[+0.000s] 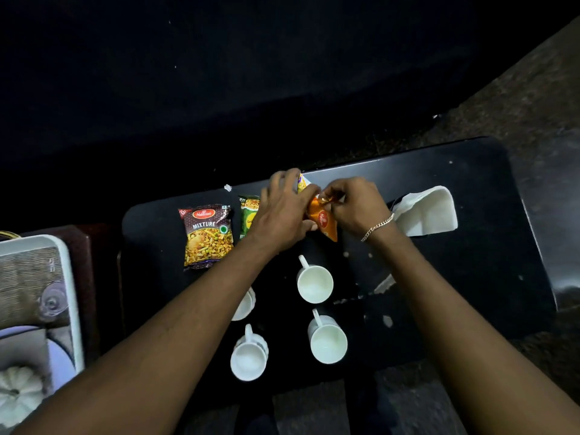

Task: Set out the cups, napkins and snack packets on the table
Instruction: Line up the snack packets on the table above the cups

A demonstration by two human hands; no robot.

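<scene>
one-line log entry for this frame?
step: placing snack packets | both: left hand and right hand on orange packet | down: Mixture packet, green packet, napkins

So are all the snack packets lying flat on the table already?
No: both hands hold the orange packet above the table.

Glossy foil-like snack packets [208, 235], smooth white glazed-looking cups [314, 283] and soft matt napkins [426, 211] on a glossy black table [470, 262].

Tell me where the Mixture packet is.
In the head view, the Mixture packet lies flat on the black table, far left, beside the green packet.
</scene>
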